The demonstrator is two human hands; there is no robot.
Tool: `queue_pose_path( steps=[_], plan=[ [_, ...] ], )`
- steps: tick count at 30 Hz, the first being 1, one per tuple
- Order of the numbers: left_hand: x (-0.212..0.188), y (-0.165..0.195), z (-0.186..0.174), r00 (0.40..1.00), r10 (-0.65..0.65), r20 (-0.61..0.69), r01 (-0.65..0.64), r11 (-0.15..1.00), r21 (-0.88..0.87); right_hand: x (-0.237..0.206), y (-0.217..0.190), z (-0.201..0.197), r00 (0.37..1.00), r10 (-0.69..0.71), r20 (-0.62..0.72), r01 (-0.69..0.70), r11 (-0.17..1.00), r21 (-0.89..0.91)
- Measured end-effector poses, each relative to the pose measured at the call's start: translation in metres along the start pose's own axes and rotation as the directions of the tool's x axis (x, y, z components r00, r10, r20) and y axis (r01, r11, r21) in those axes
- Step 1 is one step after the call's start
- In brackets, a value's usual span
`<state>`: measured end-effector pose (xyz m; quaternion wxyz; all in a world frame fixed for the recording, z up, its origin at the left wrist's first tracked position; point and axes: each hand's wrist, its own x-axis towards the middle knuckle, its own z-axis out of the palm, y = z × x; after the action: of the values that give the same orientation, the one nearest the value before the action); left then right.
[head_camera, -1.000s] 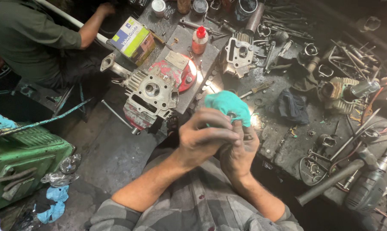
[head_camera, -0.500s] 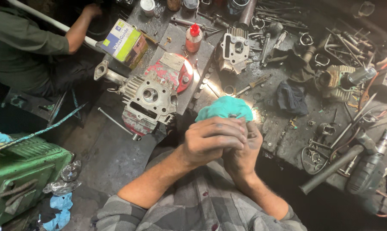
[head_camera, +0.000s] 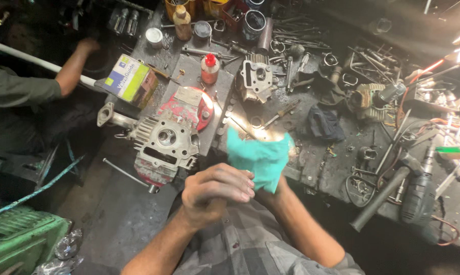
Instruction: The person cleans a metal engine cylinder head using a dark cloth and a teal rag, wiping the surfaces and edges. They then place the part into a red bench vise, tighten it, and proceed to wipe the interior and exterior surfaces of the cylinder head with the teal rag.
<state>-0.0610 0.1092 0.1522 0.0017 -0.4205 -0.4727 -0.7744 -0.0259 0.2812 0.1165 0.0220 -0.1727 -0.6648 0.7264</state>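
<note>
- Looking down through the head camera, we saw our left hand (head_camera: 217,191) curled into a loose fist over the lower corner of a teal rag (head_camera: 259,157), fingers folded down on top.
- Our right hand (head_camera: 270,196) lay mostly hidden under the rag and the left hand; we could not tell how its fingers were set.
- The rag stood up between the hands, just off the near edge of the workbench (head_camera: 311,168), close to the chest.
- We judged the wiping would go best with the cloth bunched tight and worked close to the body.
- A finned cylinder head (head_camera: 164,145) sat just left of the hands, overhanging the bench edge.
- A grey power drill (head_camera: 418,196) and scattered tools crowded the right.
- A co-worker's hand (head_camera: 85,46) reached in at far left, well apart.
- Open room lay only near the lap.
</note>
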Motion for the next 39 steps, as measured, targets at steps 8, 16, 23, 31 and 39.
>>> queue_pose_path(
  steps=[8, 16, 23, 31, 39],
  plan=[
    [-0.035, -0.008, 0.008, 0.995, 0.086, -0.05, -0.072, 0.967, 0.244, -0.051, 0.058, -0.003, 0.879, -0.41, 0.244, 0.454, 0.563, -0.69],
    [-0.042, -0.016, 0.009, 0.989, 0.146, -0.031, -0.12, 0.898, 0.423, -0.082, 0.092, 0.013, 0.974, -0.212, 0.079, 0.212, 0.977, 0.003],
    [-0.044, -0.015, 0.006, 0.992, 0.079, 0.098, -0.114, 0.897, 0.428, -0.087, 0.104, 0.014, 0.937, -0.348, 0.039, 0.349, 0.918, -0.186],
    [-0.039, -0.01, -0.026, 0.944, -0.061, 0.323, -0.189, 0.703, 0.685, -0.064, 0.078, 0.009, 0.93, 0.278, 0.241, -0.366, 0.636, 0.679],
    [-0.05, 0.022, -0.054, 0.887, -0.349, 0.301, 0.046, 0.717, 0.696, -0.046, 0.067, -0.017, 0.888, 0.034, 0.459, -0.025, 0.999, -0.026]
  ],
)
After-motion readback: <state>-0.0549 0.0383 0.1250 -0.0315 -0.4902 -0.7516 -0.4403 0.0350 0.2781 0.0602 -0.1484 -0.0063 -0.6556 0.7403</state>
